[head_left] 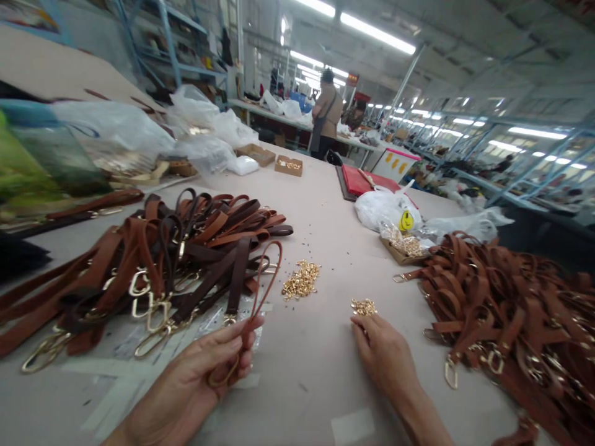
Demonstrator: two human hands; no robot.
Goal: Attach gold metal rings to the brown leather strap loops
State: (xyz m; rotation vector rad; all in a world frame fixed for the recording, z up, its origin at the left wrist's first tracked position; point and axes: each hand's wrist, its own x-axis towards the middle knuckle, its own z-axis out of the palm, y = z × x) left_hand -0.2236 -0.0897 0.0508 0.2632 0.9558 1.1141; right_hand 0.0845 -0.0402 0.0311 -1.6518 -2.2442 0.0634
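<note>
My left hand [211, 362] is closed around a brown leather strap [266, 279]; its loop stands up above the fingers, and a gold metal ring shows below them. On the right, my right hand [383, 350] reaches down to a small pile of gold metal fittings [364, 306], with its fingertips at the near edge. Whether the fingers pinch a piece is hidden. A larger heap of gold fittings [302, 280] lies on the table between and beyond the hands.
Brown and dark leather straps with gold clasps [153, 266] are heaped at left. More brown straps [502, 310] pile up at right. Behind stand a small cardboard box [289, 165], a white plastic bag [385, 209] and a red folder [367, 179]. A person [327, 114] stands farther back.
</note>
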